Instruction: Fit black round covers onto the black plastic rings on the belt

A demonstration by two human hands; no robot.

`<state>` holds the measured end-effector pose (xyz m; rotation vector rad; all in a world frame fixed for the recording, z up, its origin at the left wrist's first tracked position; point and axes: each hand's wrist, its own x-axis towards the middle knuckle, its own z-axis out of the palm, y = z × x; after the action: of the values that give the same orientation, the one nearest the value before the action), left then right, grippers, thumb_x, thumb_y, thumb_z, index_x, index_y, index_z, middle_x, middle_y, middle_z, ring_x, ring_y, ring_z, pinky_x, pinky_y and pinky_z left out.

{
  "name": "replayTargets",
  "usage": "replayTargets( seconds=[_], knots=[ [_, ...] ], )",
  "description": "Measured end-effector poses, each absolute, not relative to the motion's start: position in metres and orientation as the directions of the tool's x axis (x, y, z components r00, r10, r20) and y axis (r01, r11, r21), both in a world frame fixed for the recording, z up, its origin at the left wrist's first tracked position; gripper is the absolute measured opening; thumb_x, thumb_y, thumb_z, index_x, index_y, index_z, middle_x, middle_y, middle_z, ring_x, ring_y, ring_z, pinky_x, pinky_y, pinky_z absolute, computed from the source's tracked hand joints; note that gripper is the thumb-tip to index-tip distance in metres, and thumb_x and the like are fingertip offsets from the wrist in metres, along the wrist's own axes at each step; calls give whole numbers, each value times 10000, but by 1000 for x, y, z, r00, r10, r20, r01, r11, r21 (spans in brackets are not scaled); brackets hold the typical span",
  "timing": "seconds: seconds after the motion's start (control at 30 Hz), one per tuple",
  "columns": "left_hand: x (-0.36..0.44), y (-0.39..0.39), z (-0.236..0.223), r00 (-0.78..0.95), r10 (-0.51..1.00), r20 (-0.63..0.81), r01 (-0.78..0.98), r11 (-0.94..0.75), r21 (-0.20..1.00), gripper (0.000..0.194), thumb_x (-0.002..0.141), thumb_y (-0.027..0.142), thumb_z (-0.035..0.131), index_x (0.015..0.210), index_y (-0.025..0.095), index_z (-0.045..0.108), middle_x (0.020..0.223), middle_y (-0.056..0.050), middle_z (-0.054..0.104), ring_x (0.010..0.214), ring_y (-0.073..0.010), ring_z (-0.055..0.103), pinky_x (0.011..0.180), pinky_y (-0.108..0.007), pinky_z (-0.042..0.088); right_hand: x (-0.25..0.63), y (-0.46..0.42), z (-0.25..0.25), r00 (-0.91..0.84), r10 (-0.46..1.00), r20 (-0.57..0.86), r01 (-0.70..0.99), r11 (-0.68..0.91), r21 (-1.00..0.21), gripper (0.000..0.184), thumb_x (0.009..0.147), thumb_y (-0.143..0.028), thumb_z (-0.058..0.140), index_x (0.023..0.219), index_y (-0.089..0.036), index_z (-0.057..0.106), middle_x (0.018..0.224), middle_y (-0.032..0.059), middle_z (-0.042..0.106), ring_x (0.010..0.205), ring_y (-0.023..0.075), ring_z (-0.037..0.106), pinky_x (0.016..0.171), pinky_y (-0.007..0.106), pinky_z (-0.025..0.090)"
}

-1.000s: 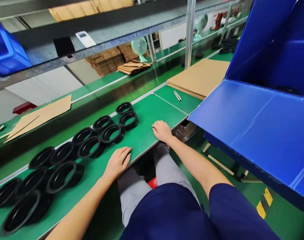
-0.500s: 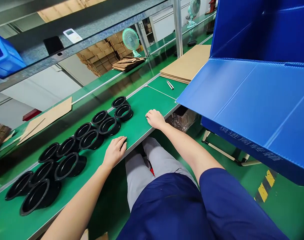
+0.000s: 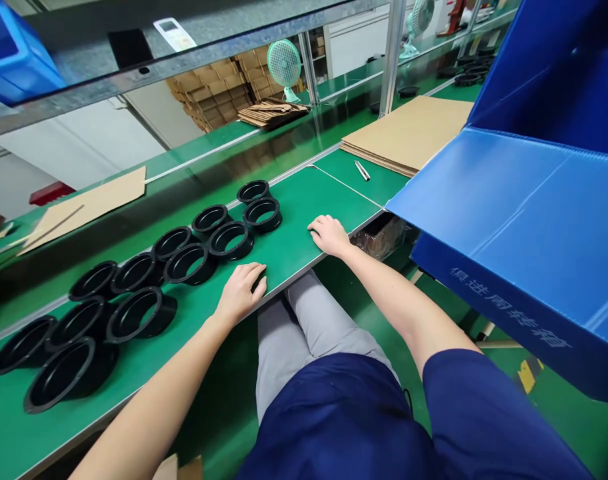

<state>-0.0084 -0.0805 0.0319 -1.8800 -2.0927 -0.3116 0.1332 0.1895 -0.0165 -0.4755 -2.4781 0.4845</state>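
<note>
My left hand (image 3: 242,288) rests on the front part of the green worktop (image 3: 289,250), thumb apart from the fingers, holding nothing. Just beyond it stands a black flanged ring (image 3: 231,241), the nearest in a double row of several black rings (image 3: 140,313) running down to the left. My right hand (image 3: 331,235) lies on the same surface near its front edge, fingers loosely bent and apart, with nothing in it. A utility knife (image 3: 362,171) lies behind and to the right of that hand.
Brown cardboard sheets (image 3: 409,133) are stacked at the back right. A large blue corrugated plastic box (image 3: 514,200) juts close to my right arm. Overhead runs a shelf (image 3: 204,57) with a blue bin (image 3: 19,57). A green fan (image 3: 285,67) stands beyond the worktop.
The view has shifted a little, so the scene sits differently in the picture. My left thumb now shows spread from the fingers. Both hands stay on the worktop, and the rings keep their arrangement.
</note>
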Motion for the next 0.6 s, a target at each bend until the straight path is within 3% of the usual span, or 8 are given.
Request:
replayTargets(
  seconds=[0.43, 0.6],
  knots=[
    [-4, -94, 29, -111, 899, 423, 992, 128, -11, 297, 935, 239, 460, 1153, 121, 625, 1111, -128, 642, 985, -245, 577, 903, -399, 504, 133, 171, -25, -668, 321, 672, 158, 943, -294, 289, 966, -241, 408, 1048, -162, 673, 1065, 113, 677, 955, 272, 555, 841, 399, 434],
    [-7, -93, 33, -154, 908, 389, 988, 151, 39, 271, 866, 235, 513, 1072, 130, 654, 1039, -138, 643, 939, -246, 587, 874, -394, 504, 144, 183, -41, -657, 252, 711, 131, 966, -222, 285, 977, -308, 401, 1066, -221, 657, 1058, 100, 683, 946, 289, 601, 834, 443, 496]
  ],
)
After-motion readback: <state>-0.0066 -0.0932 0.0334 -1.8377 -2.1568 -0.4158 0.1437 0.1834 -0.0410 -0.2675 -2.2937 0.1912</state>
